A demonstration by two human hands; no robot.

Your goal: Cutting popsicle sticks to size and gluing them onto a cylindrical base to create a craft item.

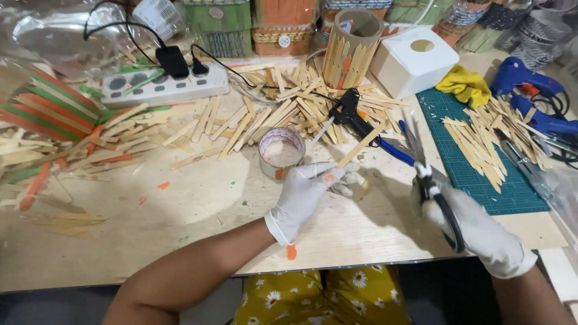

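Observation:
My left hand (307, 191), in a white glove, pinches a plain wooden craft stick (361, 145) that points up and to the right over the table. In my gloved right hand (475, 229) are black-handled scissors (421, 159), blades slightly apart and pointing away from me, just right of the stick's far end. A roll of tape (281, 151) lies just beyond my left hand. A black glue gun (349, 114) rests on a heap of loose sticks (283, 102) behind it.
A green cutting mat (475, 174) with cut sticks lies at the right, beside a yellow cloth (465, 84) and a blue glue gun (524, 75). A white box (412, 60), a stick-clad tube (352, 51), a power strip (162, 84) and painted sticks (51, 108) crowd the back and left.

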